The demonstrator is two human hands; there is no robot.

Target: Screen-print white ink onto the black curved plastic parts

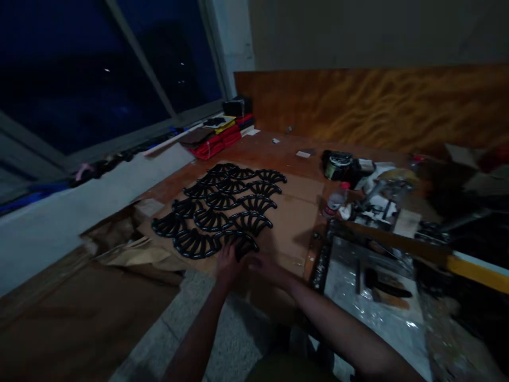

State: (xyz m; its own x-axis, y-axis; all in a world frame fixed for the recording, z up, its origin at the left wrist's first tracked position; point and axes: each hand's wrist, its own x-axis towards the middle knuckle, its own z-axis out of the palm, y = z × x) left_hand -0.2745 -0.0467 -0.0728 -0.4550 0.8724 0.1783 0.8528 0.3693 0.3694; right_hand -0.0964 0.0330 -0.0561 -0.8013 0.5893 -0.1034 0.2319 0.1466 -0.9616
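Several black fan-shaped pieces [222, 209] lie in overlapping rows on a sheet of brown cardboard [296, 212] on the wooden bench. My left hand [227, 263] rests at the near edge of the rows, fingers on the nearest black piece [242, 245]. My right hand [265, 267] sits just beside it on the cardboard, fingers pointing left toward the same piece. The dim light and blur hide whether either hand actually grips the piece.
A small bottle with a red cap [334, 200] and a dark tin [338, 164] stand right of the cardboard. A plastic-lined tray with a brush [382, 286] lies at the near right. Red folders [214, 143] are stacked by the window. Crumpled paper [131, 254] lies left.
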